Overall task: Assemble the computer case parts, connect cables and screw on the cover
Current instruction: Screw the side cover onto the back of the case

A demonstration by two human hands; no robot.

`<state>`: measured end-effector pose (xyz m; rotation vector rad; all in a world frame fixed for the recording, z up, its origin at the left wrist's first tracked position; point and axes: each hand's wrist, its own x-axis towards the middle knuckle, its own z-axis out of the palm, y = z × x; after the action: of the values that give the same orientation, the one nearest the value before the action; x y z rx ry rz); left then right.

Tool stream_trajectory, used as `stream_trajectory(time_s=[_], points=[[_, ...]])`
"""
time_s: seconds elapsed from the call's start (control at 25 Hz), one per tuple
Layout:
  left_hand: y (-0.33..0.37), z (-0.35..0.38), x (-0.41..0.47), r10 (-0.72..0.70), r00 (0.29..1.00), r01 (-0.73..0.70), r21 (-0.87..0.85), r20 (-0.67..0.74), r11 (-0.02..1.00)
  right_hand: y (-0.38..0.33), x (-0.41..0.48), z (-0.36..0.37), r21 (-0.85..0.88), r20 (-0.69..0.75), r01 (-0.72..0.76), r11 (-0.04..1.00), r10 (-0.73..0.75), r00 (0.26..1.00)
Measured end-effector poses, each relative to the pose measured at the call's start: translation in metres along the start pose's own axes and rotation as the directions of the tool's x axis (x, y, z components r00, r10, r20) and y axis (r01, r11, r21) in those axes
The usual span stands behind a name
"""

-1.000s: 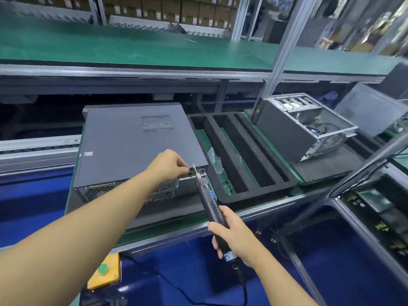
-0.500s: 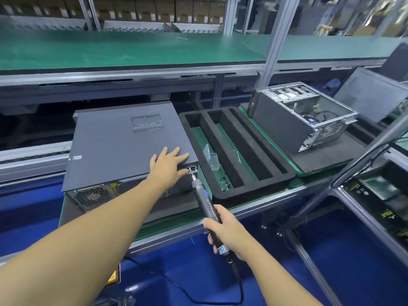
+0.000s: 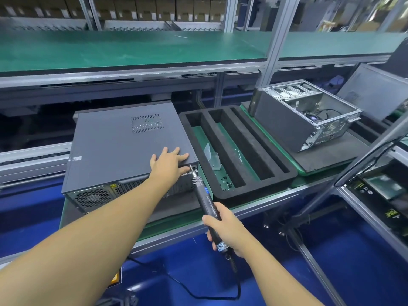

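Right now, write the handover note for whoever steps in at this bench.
Left hand: flat on the cover of the near case, at its near right corner.
Right hand: grips the electric screwdriver, bit at the edge under that corner.
Done: cover is on.
Left: drive this screw; other screws cannot be judged. A second case stands open to the right.

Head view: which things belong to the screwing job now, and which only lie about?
In the job: closed computer case; left hand, flat on its top; electric screwdriver, tip at the case's rear corner; right hand gripping it.
Lying about: black foam tray; clear plastic piece in it; open computer case.
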<state>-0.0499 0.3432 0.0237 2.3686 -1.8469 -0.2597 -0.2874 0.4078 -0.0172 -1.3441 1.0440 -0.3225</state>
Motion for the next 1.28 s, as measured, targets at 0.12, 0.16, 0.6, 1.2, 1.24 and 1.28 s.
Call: stream_trajectory(time_s=[0.12, 0.16, 0.6, 1.2, 1.24, 1.28], points=[[0.001, 0.000, 0.001, -0.010, 1.000, 0.010, 0.005, -0.006, 1.000, 0.002, 0.001, 0.001, 0.003, 0.003, 0.004, 1.000, -0.004, 1.000], [0.001, 0.001, 0.002, -0.016, 1.000, 0.016, -0.001, -0.013, 1.000, 0.003, 0.001, 0.002, 0.006, 0.005, 0.003, 1.000, -0.003, 1.000], [-0.001, 0.009, 0.002, -0.015, 0.994, 0.014, -0.007, -0.108, 1.000, 0.003, 0.004, 0.000, 0.048, -0.004, -0.019, 0.999, 0.020, 1.000], [-0.010, 0.016, -0.001, 0.038, 0.990, -0.018, 0.147, -0.139, 0.989, -0.016, 0.002, -0.004, 0.219, 0.086, -0.046, 0.975, 0.028, 0.996], [-0.010, 0.016, -0.001, 0.037, 0.989, -0.016, 0.148, -0.140, 0.989, -0.016, 0.001, -0.005, 0.224, 0.087, -0.046, 0.973, 0.027, 0.996], [-0.010, 0.017, -0.001, 0.038, 0.989, -0.017, 0.149, -0.144, 0.989, -0.016, 0.001, -0.005, 0.229, 0.085, -0.045, 0.972, 0.026, 0.996]])
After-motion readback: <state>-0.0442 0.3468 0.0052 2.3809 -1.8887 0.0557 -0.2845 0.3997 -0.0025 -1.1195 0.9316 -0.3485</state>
